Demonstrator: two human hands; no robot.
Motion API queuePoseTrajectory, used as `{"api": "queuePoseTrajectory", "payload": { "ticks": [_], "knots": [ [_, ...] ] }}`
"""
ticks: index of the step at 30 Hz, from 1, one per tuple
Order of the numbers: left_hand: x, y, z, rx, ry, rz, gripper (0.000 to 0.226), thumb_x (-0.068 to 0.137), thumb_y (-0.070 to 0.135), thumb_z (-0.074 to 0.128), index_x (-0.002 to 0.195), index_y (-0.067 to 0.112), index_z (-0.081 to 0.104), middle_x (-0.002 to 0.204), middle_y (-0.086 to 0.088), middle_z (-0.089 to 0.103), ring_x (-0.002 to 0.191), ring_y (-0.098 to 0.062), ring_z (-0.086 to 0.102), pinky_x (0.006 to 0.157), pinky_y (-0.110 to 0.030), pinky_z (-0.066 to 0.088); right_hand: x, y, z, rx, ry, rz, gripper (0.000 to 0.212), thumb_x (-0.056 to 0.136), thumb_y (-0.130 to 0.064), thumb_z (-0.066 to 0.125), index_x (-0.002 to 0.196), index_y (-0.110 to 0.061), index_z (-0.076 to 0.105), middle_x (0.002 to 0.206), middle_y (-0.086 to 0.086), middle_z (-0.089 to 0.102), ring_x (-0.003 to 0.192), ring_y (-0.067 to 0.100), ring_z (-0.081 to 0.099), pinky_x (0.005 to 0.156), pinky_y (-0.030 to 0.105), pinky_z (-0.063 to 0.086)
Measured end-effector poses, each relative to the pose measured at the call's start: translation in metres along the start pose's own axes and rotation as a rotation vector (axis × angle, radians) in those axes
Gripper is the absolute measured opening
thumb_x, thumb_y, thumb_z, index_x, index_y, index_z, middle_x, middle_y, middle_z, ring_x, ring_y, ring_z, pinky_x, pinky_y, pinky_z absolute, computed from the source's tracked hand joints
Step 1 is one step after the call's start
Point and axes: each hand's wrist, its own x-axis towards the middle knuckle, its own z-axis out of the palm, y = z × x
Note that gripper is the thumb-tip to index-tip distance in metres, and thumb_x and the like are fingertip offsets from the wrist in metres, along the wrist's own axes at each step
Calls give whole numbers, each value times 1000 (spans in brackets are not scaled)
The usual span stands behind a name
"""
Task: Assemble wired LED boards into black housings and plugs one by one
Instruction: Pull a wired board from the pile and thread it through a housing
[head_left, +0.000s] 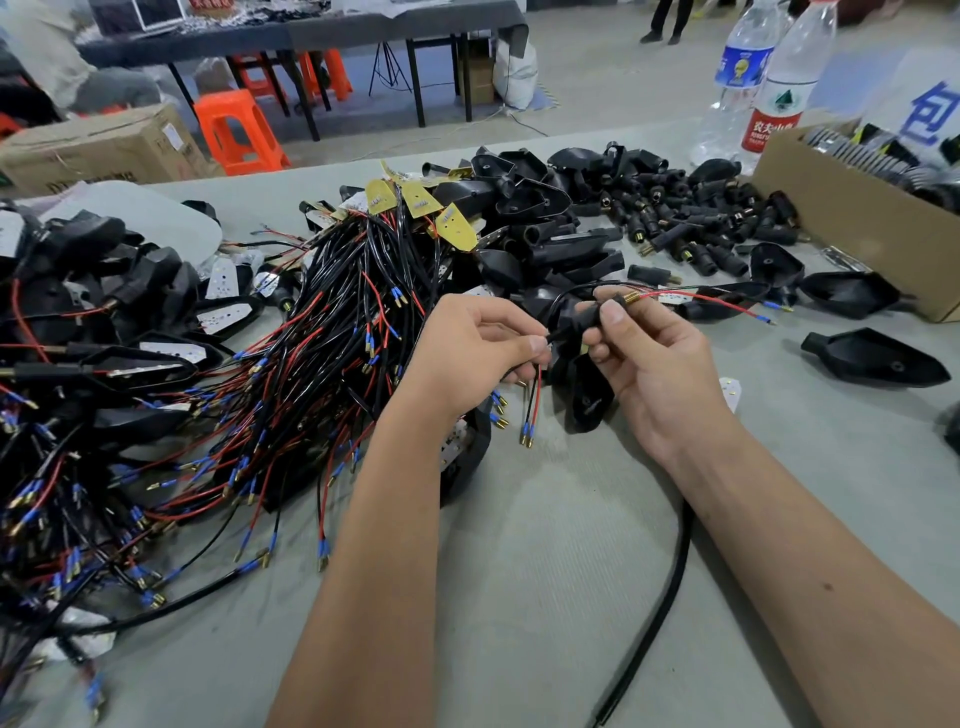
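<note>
My left hand (478, 348) pinches a red and black wire pair (532, 402) whose blue-sleeved brass tips hang below my fingers. My right hand (649, 358) grips a black plug (610, 306) with a brass end, and a black housing (589, 400) hangs under it. A red wire (717, 304) runs out to the right from the plug's brass end. A big bundle of wired LED boards (322, 322) lies to the left, its yellow boards (457, 226) at the top. Empty black housings (530, 208) and loose plugs (691, 223) are heaped behind my hands.
Assembled units (104, 312) are piled at the far left. A cardboard box (852, 223) stands at the right with two water bottles (763, 88) behind it. Single housings (878, 358) lie to the right. A thick black cable (660, 608) crosses the grey table (519, 545) near my right forearm.
</note>
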Motion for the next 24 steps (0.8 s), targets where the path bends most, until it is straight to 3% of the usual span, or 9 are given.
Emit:
{"api": "queuePoseTrajectory", "payload": {
  "ticks": [8,12,17,24],
  "knots": [
    [2,1,11,26,40,33,7,90,0,73,91,5,78,77,-10,78,63,-12,69,66,-29,58,-1,2,1,-84,-10,-3,13,98,-2,61,105,-6,71,87,11,72,71,14,63,69,20,52],
    [0,1,-1,-4,-34,14,6,94,3,72,93,3,77,82,-12,79,66,-17,70,68,-28,59,-1,-1,2,22,40,9,10,96,-4,63,102,-5,71,89,11,70,70,12,62,66,18,53],
    [-2,-1,-10,6,-58,20,5,91,-6,71,93,-5,75,78,-16,77,65,-23,71,72,-32,62,1,-5,0,93,112,-2,7,97,-4,63,98,-5,69,81,3,69,67,8,63,63,15,52],
    [-1,-2,-8,38,-43,27,7,90,-6,71,89,-2,77,73,-11,77,60,-13,67,61,-21,55,1,-3,-1,34,88,9,7,97,-6,64,101,-5,70,86,10,69,66,10,61,64,17,53]
  ]
}}
